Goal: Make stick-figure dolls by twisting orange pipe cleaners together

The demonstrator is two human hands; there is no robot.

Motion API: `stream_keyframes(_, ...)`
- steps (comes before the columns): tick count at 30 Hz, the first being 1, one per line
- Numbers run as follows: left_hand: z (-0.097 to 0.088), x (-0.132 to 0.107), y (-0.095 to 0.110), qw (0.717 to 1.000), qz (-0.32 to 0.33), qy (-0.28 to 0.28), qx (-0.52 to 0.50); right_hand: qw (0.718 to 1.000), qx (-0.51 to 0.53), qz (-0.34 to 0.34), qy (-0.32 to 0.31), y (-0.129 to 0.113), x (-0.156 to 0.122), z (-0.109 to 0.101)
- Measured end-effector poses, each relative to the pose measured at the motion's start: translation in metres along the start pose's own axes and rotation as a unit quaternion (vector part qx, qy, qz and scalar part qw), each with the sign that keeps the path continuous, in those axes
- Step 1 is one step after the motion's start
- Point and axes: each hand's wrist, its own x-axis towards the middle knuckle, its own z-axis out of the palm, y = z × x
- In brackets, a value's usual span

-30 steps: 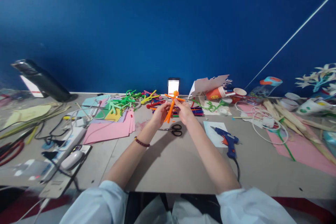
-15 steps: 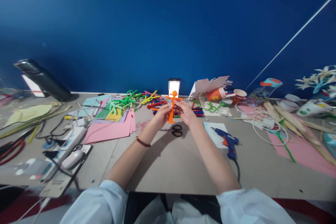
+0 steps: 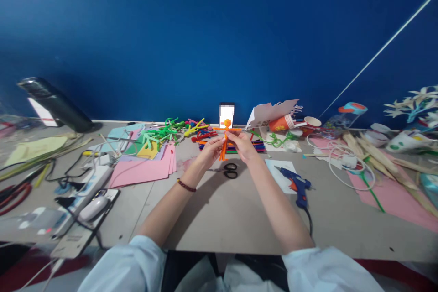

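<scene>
An orange pipe-cleaner figure (image 3: 226, 139) stands upright between my hands, with a round head, two arms stretched sideways and legs hanging down. My left hand (image 3: 212, 149) is closed on it, the fingers pinching the left side of its body. From the other side my right hand (image 3: 243, 145) also pinches the body with thumb and fingers. Behind and below the hands lies a bundle of coloured pipe cleaners (image 3: 259, 146). Black-handled scissors (image 3: 230, 171) rest on the table just under the figure. A phone with a bright screen (image 3: 226, 114) leans against the wall behind the figure's head.
Right of my forearm lies a blue glue gun (image 3: 299, 185) partly on white paper. Pink sheets (image 3: 143, 171) and green pipe-cleaner figures (image 3: 167, 132) lie to the left. A power strip (image 3: 82, 198) with cables sits front left. Paper cups (image 3: 284, 122) lie at the back right.
The figure's orange arms now reach out further and straighter to both sides. My fingers have shifted slightly on its body; both hands stay in about the same place.
</scene>
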Motion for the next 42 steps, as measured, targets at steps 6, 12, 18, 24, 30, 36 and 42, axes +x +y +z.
stream_keyframes(6, -0.008, 0.001, -0.001, 0.998, -0.034, -0.050, 0.002, 0.999, -0.020, 0.034, -0.038, -0.005, -0.003, -0.003)
stream_keyframes(12, -0.007, 0.001, 0.000, 0.997, -0.036, -0.069, -0.005, 0.997, -0.067, 0.007, -0.049, -0.008, -0.004, -0.007)
stream_keyframes(18, -0.011, 0.005, 0.003, 0.999, 0.026, -0.023, 0.017, 0.983, -0.173, -0.048, -0.031, -0.011, -0.006, -0.007)
stream_keyframes(24, -0.017, 0.008, 0.008, 0.995, 0.079, 0.016, 0.053, 0.986, -0.162, -0.025, -0.022, -0.004, -0.006, -0.002)
stream_keyframes(30, -0.018, 0.009, 0.009, 0.997, 0.071, 0.021, 0.034, 0.992, -0.061, 0.107, -0.023, -0.004, -0.004, -0.004)
stream_keyframes(36, -0.020, 0.008, 0.010, 0.991, 0.093, 0.024, 0.094, 0.989, -0.116, 0.081, -0.038, 0.001, -0.003, -0.007)
stream_keyframes(42, -0.019, 0.006, 0.016, 0.972, 0.143, 0.044, 0.179, 0.977, -0.205, -0.038, -0.047, 0.002, -0.004, -0.007)
